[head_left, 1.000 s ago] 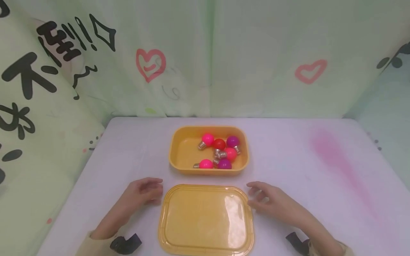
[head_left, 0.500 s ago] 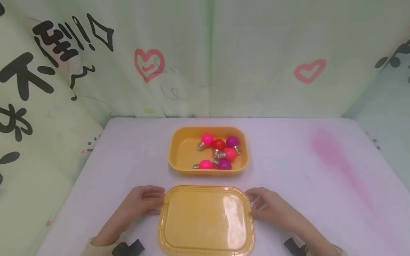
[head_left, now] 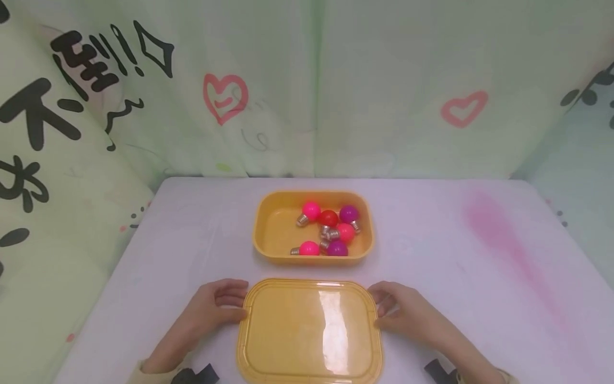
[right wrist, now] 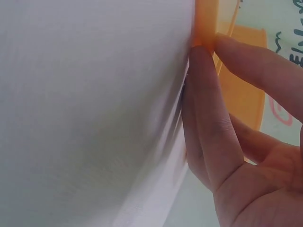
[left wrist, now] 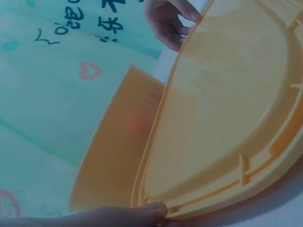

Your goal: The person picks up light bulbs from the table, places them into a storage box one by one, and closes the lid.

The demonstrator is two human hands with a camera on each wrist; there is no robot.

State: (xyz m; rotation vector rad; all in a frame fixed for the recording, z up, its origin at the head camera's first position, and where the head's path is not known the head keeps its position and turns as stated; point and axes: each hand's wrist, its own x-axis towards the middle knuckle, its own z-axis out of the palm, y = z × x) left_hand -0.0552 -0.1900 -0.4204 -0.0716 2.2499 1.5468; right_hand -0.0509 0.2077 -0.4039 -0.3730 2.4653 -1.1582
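Note:
A yellow plastic lid [head_left: 292,336] with a raised rim lies in front of me in the head view. My left hand [head_left: 213,306] holds its left edge, the thumb tip [left wrist: 154,210] on the rim in the left wrist view. On the opposite edge, my right hand [head_left: 405,312] pinches the rim between thumb and fingers [right wrist: 210,109]. Beyond the lid stands a yellow box [head_left: 268,229] without a cover. Inside it lie several small light bulbs: pink [head_left: 311,210], red [head_left: 328,218] and purple [head_left: 348,214], mostly towards the right side.
A white-covered table [head_left: 455,256] bears both box and lid, with a pink stain [head_left: 499,229] at the right. A pale green curtain [head_left: 384,96] with drawn hearts and black writing hangs behind and at the left. Black straps [head_left: 438,370] sit at both wrists.
Both hands have come in from beside the lid and taken hold of its left and right edges. The bright reflection on the lid has shifted left. Box and bulbs stay put.

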